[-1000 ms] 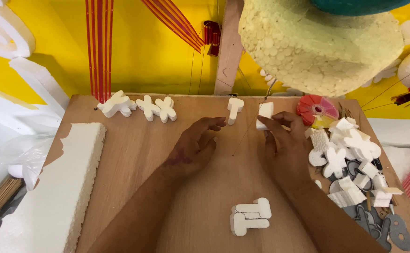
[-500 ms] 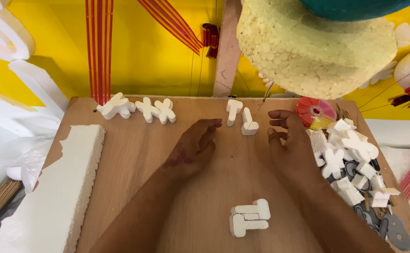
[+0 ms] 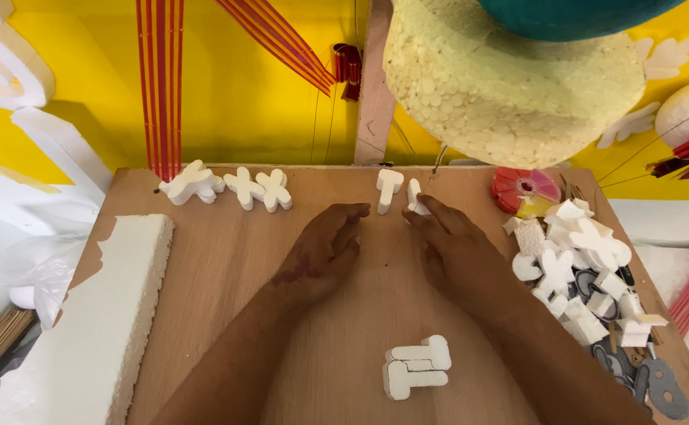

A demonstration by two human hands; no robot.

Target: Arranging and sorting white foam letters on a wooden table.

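My right hand [image 3: 456, 245] pinches a small white foam piece [image 3: 414, 195] near the back of the wooden board [image 3: 226, 252], its fingertips closed on it. Just left of that piece stands a white foam T-shaped cutout [image 3: 388, 187]. My left hand [image 3: 322, 250] rests palm down on the board with fingers loosely curled, holding nothing, its fingertips close to the T-shaped cutout. A small stack of white foam letter shapes [image 3: 415, 365] lies near the front edge, between my forearms.
Three white foam X-like cutouts [image 3: 226, 186] lie at the back left. A long white foam slab [image 3: 92, 323] runs along the left edge. A heap of foam offcuts [image 3: 573, 244], a red tape roll [image 3: 522, 186] and scissors [image 3: 653, 382] crowd the right. A big yellow foam ball [image 3: 510, 86] hangs above.
My right hand moved left and took hold of the small foam piece beside the T-shaped cutout. My left hand stretched slightly forward toward it.
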